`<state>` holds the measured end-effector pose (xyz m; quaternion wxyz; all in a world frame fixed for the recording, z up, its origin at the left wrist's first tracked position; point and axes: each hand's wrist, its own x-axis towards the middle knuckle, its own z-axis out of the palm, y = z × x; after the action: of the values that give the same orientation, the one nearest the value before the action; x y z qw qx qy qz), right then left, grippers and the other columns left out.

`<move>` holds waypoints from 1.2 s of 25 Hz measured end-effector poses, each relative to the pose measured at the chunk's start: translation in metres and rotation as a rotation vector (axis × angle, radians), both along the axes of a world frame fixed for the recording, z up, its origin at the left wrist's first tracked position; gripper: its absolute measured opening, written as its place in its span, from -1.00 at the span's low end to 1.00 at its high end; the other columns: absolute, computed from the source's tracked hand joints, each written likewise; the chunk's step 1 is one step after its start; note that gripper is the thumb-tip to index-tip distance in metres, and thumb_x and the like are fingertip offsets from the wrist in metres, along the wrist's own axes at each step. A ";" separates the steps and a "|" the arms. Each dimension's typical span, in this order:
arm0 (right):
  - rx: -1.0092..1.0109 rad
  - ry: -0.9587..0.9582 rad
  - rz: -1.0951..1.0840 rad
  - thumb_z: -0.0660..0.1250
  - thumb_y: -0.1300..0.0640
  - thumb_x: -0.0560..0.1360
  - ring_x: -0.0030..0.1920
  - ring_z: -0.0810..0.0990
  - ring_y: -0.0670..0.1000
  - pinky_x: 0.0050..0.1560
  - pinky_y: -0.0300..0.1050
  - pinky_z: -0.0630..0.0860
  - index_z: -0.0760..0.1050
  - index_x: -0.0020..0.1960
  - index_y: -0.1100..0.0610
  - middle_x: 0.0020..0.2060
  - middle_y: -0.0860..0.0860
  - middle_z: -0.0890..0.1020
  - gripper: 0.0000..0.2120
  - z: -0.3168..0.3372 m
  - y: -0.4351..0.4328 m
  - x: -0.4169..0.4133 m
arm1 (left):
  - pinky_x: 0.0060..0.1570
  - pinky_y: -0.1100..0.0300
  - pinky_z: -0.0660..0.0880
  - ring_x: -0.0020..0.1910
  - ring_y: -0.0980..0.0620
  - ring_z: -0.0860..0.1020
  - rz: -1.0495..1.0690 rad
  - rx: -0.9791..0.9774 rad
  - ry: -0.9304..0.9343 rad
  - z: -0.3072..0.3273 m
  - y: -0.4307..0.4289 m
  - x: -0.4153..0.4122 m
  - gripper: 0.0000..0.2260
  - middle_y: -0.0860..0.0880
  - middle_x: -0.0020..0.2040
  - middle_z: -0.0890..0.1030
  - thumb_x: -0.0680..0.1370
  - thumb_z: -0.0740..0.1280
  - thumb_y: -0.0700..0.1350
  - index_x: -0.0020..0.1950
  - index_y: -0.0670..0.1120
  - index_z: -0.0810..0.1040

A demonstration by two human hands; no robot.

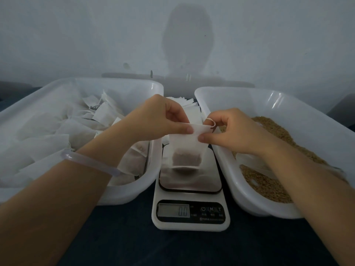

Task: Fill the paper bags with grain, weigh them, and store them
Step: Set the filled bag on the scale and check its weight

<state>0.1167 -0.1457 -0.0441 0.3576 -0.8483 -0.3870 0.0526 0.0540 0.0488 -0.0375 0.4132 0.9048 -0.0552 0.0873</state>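
A small white paper bag [185, 148] with brown grain in its bottom hangs just above the steel plate of the kitchen scale [190, 189]. My left hand [165, 118] pinches the bag's top left edge. My right hand [228, 129] pinches the top right corner, with the bag's thin drawstring looped over a finger. The scale's display [173, 210] reads 0.0. Loose grain [269, 181] fills the white tub [240, 191] on the right.
A white tub [134, 192] on the left holds several paper bags, some with grain. A stack of flat empty bags [188, 105] lies behind the scale. A pale scoop [253, 160] lies in the grain under my right forearm. A grey wall stands close behind.
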 end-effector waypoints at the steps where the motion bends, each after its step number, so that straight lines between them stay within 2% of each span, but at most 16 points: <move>1: -0.009 -0.007 0.006 0.48 0.04 0.36 -0.34 0.53 -0.29 -0.36 -0.48 0.34 0.53 -0.29 -0.06 -0.36 -0.25 0.60 -0.87 0.000 0.000 0.000 | -0.27 0.47 0.45 -0.34 0.24 0.58 0.002 0.009 -0.001 0.000 0.000 0.000 -0.91 0.08 -0.33 0.66 0.32 0.54 -0.04 -0.30 0.03 0.65; 4: -0.047 -0.040 0.004 0.49 -0.02 0.33 -0.19 0.54 -0.29 -0.26 -0.43 0.37 0.53 -0.20 -0.11 -0.26 -0.23 0.61 -0.86 -0.001 0.003 -0.001 | -0.10 0.29 0.49 -0.19 0.17 0.59 0.006 0.115 0.014 -0.002 0.000 0.000 -0.90 0.14 -0.28 0.65 0.33 0.52 0.00 -0.27 0.09 0.62; 6: -0.062 -0.047 0.004 0.50 -0.05 0.30 -0.11 0.53 -0.31 -0.19 -0.40 0.39 0.51 -0.15 -0.15 -0.19 -0.22 0.60 -0.80 -0.002 0.004 -0.002 | -0.07 0.28 0.48 -0.16 0.22 0.57 -0.006 0.154 0.027 -0.002 0.000 -0.001 -0.87 0.19 -0.25 0.64 0.31 0.53 0.02 -0.21 0.10 0.62; 11: -0.058 -0.056 0.016 0.52 -0.07 0.28 -0.08 0.49 -0.38 -0.23 -0.53 0.35 0.47 -0.12 -0.21 -0.17 -0.27 0.57 -0.72 -0.002 0.005 -0.003 | 0.04 0.15 0.53 -0.11 0.18 0.60 -0.003 0.157 0.039 -0.001 -0.001 -0.003 -0.78 0.14 -0.15 0.65 0.30 0.54 -0.03 -0.10 0.05 0.62; 15: -0.053 -0.053 0.010 0.52 -0.07 0.28 -0.09 0.51 -0.34 -0.17 -0.43 0.36 0.46 -0.13 -0.21 -0.17 -0.26 0.57 -0.73 -0.004 0.006 -0.003 | 0.09 0.05 0.51 -0.08 0.10 0.61 0.000 0.128 0.031 -0.001 -0.001 -0.004 -0.82 0.11 -0.15 0.67 0.32 0.53 -0.08 -0.14 0.09 0.62; 17: -0.046 -0.051 0.015 0.52 -0.05 0.28 -0.10 0.52 -0.34 -0.17 -0.44 0.37 0.46 -0.14 -0.21 -0.17 -0.26 0.57 -0.73 -0.004 0.006 -0.003 | 0.10 0.02 0.51 -0.08 0.07 0.61 -0.002 0.116 0.028 -0.001 0.000 -0.004 -0.83 0.10 -0.16 0.67 0.33 0.52 -0.10 -0.14 0.07 0.63; 20: -0.044 -0.054 0.021 0.52 -0.04 0.29 -0.10 0.51 -0.35 -0.19 -0.46 0.37 0.46 -0.14 -0.21 -0.18 -0.26 0.57 -0.73 -0.003 0.006 -0.003 | 0.10 0.06 0.51 -0.11 0.15 0.61 -0.013 0.119 0.019 -0.002 0.001 -0.003 -0.84 0.12 -0.17 0.66 0.35 0.51 -0.12 -0.12 0.06 0.63; 25: -0.045 -0.052 0.017 0.52 -0.05 0.29 -0.12 0.52 -0.34 -0.17 -0.36 0.38 0.46 -0.14 -0.21 -0.18 -0.26 0.57 -0.74 -0.004 0.006 -0.003 | 0.10 0.12 0.52 -0.12 0.19 0.61 -0.014 0.097 0.019 -0.003 0.002 -0.001 -0.85 0.13 -0.17 0.66 0.36 0.51 -0.15 -0.13 0.03 0.63; 30: -0.043 -0.055 0.022 0.51 -0.03 0.31 -0.14 0.50 -0.35 -0.25 -0.52 0.35 0.46 -0.16 -0.20 -0.22 -0.25 0.56 -0.75 -0.004 0.005 -0.002 | 0.07 0.22 0.52 -0.14 0.25 0.59 -0.025 0.101 0.017 -0.003 0.003 -0.001 -0.86 0.14 -0.18 0.66 0.38 0.49 -0.15 -0.13 0.05 0.63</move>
<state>0.1149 -0.1404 -0.0481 0.3280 -0.8525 -0.4050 0.0416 0.0531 0.0518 -0.0409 0.3683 0.9245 -0.0674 0.0714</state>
